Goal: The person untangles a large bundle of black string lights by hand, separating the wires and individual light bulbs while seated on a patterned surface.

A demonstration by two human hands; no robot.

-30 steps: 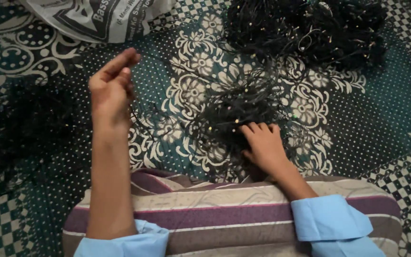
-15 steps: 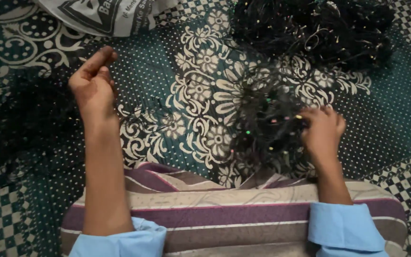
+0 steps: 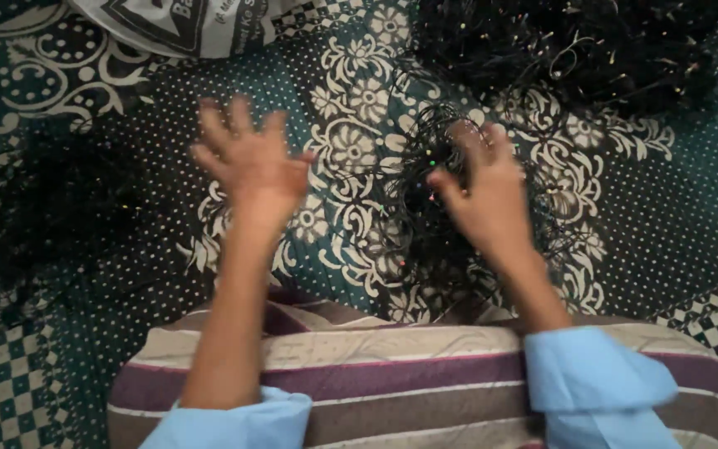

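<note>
Two bare hands over a patterned teal-and-cream floor cloth (image 3: 351, 91), seen from the head camera looking straight down. Both forearms come out of rolled pale-blue sleeves (image 3: 600, 378) and cross a striped cushion (image 3: 392, 374) in purple, cream and brown at the bottom of the view.

Left hand (image 3: 247, 162): fingers spread wide, palm open, holding nothing, hovering above bare cloth. It is blurred, so the fingertips are soft in outline. It sits well apart from the nearest wire.

Right hand (image 3: 484, 187): also spread, fingers fanned and blurred, lying over a small bundle of thin black wire (image 3: 425, 208) dotted with tiny coloured beads or bulbs (red, green, yellow specks). Fingertips appear to be in or against the strands at the bundle's top; whether any strand is actually pinched I cannot tell. No closed grip shows.

The small bundle lies on the cloth between the two hands, nearer the right one, just above the cushion's edge.

A larger heap of the same black wire (image 3: 575, 46) fills the upper right. Another dark pile (image 3: 43, 216) lies at the left edge, dim and hard to make out. A printed grey-white sack (image 3: 184, 25) shows at top left.
</note>
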